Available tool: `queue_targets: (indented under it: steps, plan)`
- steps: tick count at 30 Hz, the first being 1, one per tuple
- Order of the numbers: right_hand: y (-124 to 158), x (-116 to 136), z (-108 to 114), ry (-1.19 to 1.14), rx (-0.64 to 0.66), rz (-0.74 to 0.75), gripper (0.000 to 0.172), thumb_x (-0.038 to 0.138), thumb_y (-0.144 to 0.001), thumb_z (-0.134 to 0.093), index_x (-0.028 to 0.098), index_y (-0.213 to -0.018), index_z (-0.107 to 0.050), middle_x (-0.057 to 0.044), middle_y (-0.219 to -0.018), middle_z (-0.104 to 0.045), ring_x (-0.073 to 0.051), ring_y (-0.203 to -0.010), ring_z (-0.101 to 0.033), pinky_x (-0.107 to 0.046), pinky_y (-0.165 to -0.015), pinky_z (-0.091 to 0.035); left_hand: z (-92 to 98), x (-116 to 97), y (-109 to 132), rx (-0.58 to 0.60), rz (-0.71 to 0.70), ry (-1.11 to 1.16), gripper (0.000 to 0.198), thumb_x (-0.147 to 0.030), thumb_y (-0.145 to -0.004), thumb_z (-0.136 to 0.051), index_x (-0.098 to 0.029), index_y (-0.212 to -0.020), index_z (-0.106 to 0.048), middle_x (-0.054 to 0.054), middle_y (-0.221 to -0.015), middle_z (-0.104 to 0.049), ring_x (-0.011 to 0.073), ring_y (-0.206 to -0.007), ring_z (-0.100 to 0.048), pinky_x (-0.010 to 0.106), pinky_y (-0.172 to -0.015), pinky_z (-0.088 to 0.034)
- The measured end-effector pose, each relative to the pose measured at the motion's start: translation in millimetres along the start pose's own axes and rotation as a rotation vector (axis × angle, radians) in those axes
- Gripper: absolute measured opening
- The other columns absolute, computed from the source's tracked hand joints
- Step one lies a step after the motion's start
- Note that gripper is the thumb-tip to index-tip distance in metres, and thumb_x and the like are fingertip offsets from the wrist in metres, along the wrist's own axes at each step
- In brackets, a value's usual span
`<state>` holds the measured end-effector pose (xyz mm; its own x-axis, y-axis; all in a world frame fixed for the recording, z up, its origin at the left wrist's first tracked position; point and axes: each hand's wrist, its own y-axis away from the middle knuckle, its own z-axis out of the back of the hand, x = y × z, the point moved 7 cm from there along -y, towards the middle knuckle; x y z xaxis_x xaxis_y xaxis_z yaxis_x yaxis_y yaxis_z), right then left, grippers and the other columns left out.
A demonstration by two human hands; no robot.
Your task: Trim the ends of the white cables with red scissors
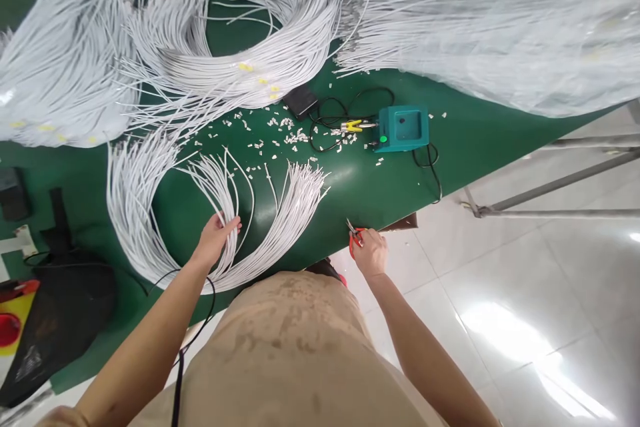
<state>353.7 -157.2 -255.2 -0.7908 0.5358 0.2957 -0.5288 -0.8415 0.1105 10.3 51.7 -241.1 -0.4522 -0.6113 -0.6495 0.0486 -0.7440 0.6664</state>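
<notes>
My left hand (218,239) is closed around a small bunch of white cables (227,203), part of a larger curved bundle (265,263) that lies on the green table. The held cables' free ends fan out above my fingers. Out past the table's front edge, my right hand (373,252) grips red-handled cutting pliers (356,235), whose metal tip points away from me. My right hand is apart from the cables. Small white cut pieces (297,137) lie scattered on the table beyond the bundle.
A teal box (403,128) with a yellow clip (353,126) and black cords stands on the table (345,187). Large white cable bundles (280,53) line the back, one wrapped in clear plastic (500,33). A black bag (70,313) is at left, a metal frame (545,213) at right.
</notes>
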Motion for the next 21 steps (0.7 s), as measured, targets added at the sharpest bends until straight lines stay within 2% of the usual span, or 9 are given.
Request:
queue_targets:
  steps: [2,3,5,6,8,11,15,18,21]
  plan:
    - [0,0,1,-0.002,-0.005,0.0,0.021,0.027,-0.08,-0.048,0.017,-0.061,-0.051,-0.002,-0.062,-0.049,-0.013,-0.061,-0.042,-0.027,-0.063,-0.028,4.5,-7,-1,-0.079,-0.056,-0.107,0.052,-0.034,-0.06,-0.07,-0.014,-0.106,-0.054,0.008,-0.091,-0.062,0.0194,-0.082,-0.06,0.036,-0.076,-0.048]
    - [0,1,1,-0.002,-0.006,0.002,0.021,0.027,-0.079,-0.048,0.017,-0.061,-0.051,-0.002,-0.062,-0.049,-0.013,-0.061,-0.042,-0.027,-0.063,-0.027,7.9,-16,3,-0.153,-0.134,-0.199,0.056,-0.032,-0.06,-0.07,-0.015,-0.11,-0.053,0.01,-0.098,-0.06,0.0212,-0.089,-0.058,0.037,-0.079,-0.047]
    - [0,1,1,-0.001,-0.007,0.007,0.022,0.028,-0.079,-0.048,0.017,-0.06,-0.05,-0.002,-0.062,-0.049,-0.013,-0.061,-0.041,-0.027,-0.062,-0.027,8.9,-41,20,-0.308,-0.377,-0.417,0.055,-0.031,-0.065,-0.066,-0.018,-0.116,-0.05,0.011,-0.112,-0.055,0.0233,-0.102,-0.052,0.038,-0.085,-0.044]
    - [-1,1,1,0.0,-0.008,0.007,0.023,0.028,-0.079,-0.048,0.017,-0.059,-0.049,-0.002,-0.062,-0.049,-0.013,-0.061,-0.041,-0.027,-0.062,-0.027,2.2,-52,29,-0.312,-0.492,-0.488,0.049,-0.031,-0.069,-0.062,-0.019,-0.115,-0.051,0.01,-0.114,-0.054,0.0226,-0.105,-0.051,0.036,-0.087,-0.043]
    - [-1,2,1,-0.001,-0.014,0.004,0.025,0.029,-0.08,-0.048,0.017,-0.057,-0.048,-0.002,-0.062,-0.049,-0.013,-0.06,-0.04,-0.027,-0.061,-0.026,-21.4,-62,41,-0.17,-0.614,-0.54,0.03,-0.029,-0.078,-0.052,-0.021,-0.106,-0.057,0.007,-0.105,-0.058,0.0185,-0.095,-0.055,0.032,-0.084,-0.045]
    - [-1,1,0,0.003,-0.024,-0.002,0.028,0.03,-0.08,-0.048,0.017,-0.055,-0.046,-0.002,-0.061,-0.048,-0.013,-0.06,-0.04,-0.027,-0.061,-0.026,-62.9,-58,43,0.099,-0.6,-0.574,0.024,-0.028,-0.083,-0.044,-0.021,-0.097,-0.061,0.005,-0.098,-0.063,0.0159,-0.085,-0.059,0.028,-0.079,-0.047]
    - [-1,2,1,0.009,-0.017,0.008,0.026,0.028,-0.08,-0.048,0.017,-0.056,-0.046,-0.001,-0.061,-0.047,-0.012,-0.06,-0.04,-0.027,-0.061,-0.026,-87.1,-50,23,0.053,-0.511,-0.578,0.027,-0.03,-0.082,-0.045,-0.017,-0.099,-0.061,0.008,-0.092,-0.066,0.0181,-0.081,-0.061,0.031,-0.076,-0.048]
    - [-2,2,2,0.001,-0.016,0.018,0.026,0.027,-0.079,-0.049,0.017,-0.056,-0.046,-0.001,-0.061,-0.047,-0.012,-0.06,-0.041,-0.027,-0.061,-0.027,-86.3,-58,6,0.015,-0.502,-0.571,0.032,-0.034,-0.082,-0.044,-0.016,-0.104,-0.059,0.007,-0.089,-0.066,0.0171,-0.078,-0.062,0.03,-0.075,-0.048]
    - [-2,1,2,-0.001,-0.021,0.02,0.026,0.028,-0.079,-0.049,0.017,-0.055,-0.045,-0.001,-0.061,-0.048,-0.013,-0.06,-0.042,-0.027,-0.061,-0.027,-64.4,-80,-7,-0.103,-0.543,-0.643,0.033,-0.036,-0.083,-0.041,-0.019,-0.104,-0.059,0.006,-0.102,-0.063,0.0162,-0.089,-0.06,0.027,-0.082,-0.044]
